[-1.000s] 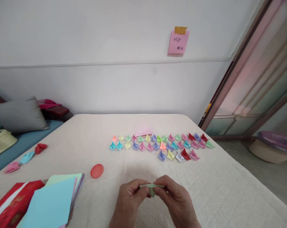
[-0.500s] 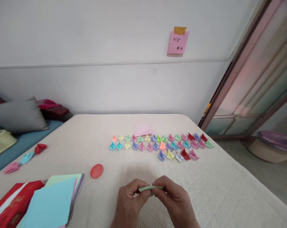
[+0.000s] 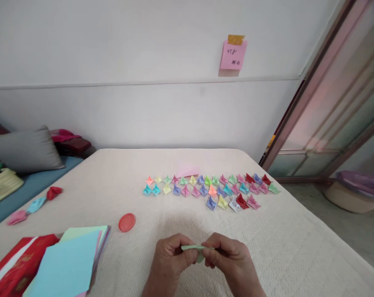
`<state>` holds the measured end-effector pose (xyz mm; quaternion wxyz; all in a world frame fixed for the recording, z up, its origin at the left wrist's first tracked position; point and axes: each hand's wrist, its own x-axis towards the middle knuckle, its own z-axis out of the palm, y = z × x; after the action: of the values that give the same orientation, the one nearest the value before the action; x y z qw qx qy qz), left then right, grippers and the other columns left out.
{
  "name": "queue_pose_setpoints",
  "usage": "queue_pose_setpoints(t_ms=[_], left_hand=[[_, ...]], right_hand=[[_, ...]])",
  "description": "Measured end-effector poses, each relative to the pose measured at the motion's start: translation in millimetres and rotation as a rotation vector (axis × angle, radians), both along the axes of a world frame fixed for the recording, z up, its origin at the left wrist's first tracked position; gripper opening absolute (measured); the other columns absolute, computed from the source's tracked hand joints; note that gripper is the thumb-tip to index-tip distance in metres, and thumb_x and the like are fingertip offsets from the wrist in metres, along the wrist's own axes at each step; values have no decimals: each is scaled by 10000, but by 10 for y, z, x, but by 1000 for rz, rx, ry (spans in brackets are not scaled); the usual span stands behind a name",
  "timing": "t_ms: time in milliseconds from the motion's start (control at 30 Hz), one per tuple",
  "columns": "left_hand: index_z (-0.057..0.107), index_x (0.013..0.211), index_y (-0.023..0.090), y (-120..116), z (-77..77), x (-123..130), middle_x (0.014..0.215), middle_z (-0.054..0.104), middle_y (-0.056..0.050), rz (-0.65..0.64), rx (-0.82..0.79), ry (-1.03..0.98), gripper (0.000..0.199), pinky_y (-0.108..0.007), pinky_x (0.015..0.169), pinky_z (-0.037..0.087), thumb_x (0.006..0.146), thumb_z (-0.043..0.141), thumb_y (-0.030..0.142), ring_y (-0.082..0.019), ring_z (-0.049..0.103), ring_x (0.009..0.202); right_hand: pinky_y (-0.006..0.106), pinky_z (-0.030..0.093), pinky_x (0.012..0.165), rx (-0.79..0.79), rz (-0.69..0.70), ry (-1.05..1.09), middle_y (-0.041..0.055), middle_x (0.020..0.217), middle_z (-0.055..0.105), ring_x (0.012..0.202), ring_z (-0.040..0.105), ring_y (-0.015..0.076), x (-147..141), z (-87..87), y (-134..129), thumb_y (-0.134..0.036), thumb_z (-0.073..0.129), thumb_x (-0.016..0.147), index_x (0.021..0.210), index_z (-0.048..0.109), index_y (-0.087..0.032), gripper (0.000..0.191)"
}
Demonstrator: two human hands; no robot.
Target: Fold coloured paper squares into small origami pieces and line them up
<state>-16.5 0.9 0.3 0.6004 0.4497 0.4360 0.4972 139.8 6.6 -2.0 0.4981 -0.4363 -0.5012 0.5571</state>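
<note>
A small folded piece of pale green paper (image 3: 193,247) is pinched between both hands, a little above the tablecloth. My left hand (image 3: 172,258) grips its left end between thumb and fingers. On the other end, the thumb and fingers of my right hand (image 3: 231,258) are closed. Part of the paper hangs down between the two thumbs; the rest of it is hidden by the fingers. Farther out, several small folded paper boats (image 3: 212,190) in many colours stand in three rows.
A round red lid (image 3: 126,222) lies left of my hands. Nearer the left edge are a stack of coloured paper sheets (image 3: 66,264) and a red packet (image 3: 19,260). Crumpled pink, blue and red pieces (image 3: 36,204) lie beyond. A pink note (image 3: 233,55) is taped to the wall.
My right hand has shifted slightly, its fingers now lower around the green paper. More of the paper's lower part shows between the hands. The things on the table have stayed put.
</note>
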Motion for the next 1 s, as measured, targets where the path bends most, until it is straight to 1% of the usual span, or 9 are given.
queue_pose_setpoints(t_ms=[100,200,267,367,500,600,733,800,1000], left_hand=[[696,610,158,-3,-3,8,538,629,6,-14,-1,-20,140,-219,529,362,644,755,280,-115,508,535],[686,591,159,1,-13,4,526,621,7,-5,6,9,142,-224,530,356,642,753,273,-118,499,532],[679,584,158,1,-11,-1,518,609,10,0,19,40,150,-224,526,343,653,744,274,-114,481,529],[677,595,154,-6,-4,3,514,586,18,-1,33,86,150,-221,522,320,679,727,268,-104,445,525],[672,609,151,-10,-10,17,515,588,16,-6,38,60,162,-219,509,319,685,725,285,-101,448,510],[689,664,155,-7,-22,11,566,641,-9,-11,32,9,172,-230,551,380,709,712,320,-124,519,553],[712,674,161,-7,-48,-5,583,666,-25,12,18,19,223,-254,588,427,719,700,378,-148,567,582],[715,660,160,-11,-62,-8,575,662,-26,34,22,38,261,-258,584,430,715,694,415,-153,569,580],[680,616,152,-20,-62,27,536,626,-21,95,58,103,363,-242,568,393,785,607,465,-141,529,567]], right_hand=[[234,340,449,-33,18,68,-3,444,582,444,450,109,0,-9,6,-337,750,669,570,677,-175,203],[234,341,460,-43,38,105,-11,460,577,454,452,109,-29,-7,18,-333,738,683,577,656,-179,204],[235,357,481,-19,57,106,-14,501,582,487,475,116,-56,7,22,-335,732,694,606,652,-186,191],[239,387,521,57,88,56,-16,539,576,537,503,127,-81,31,18,-328,720,710,634,662,-191,167],[239,383,522,80,47,-9,-22,523,548,528,479,125,-80,42,9,-312,690,731,603,634,-194,183],[237,352,501,81,31,-41,-17,530,548,523,444,123,-72,34,10,-324,655,754,609,615,-192,200],[238,326,490,80,-7,-76,-24,527,514,520,405,120,-73,29,5,-346,642,753,605,597,-193,217],[238,315,490,72,-17,-83,-30,523,492,520,388,119,-79,30,-2,-358,643,748,602,591,-195,225],[236,277,492,14,-18,-33,-44,520,444,523,353,114,-111,-2,-10,-354,646,739,591,569,-189,234]])
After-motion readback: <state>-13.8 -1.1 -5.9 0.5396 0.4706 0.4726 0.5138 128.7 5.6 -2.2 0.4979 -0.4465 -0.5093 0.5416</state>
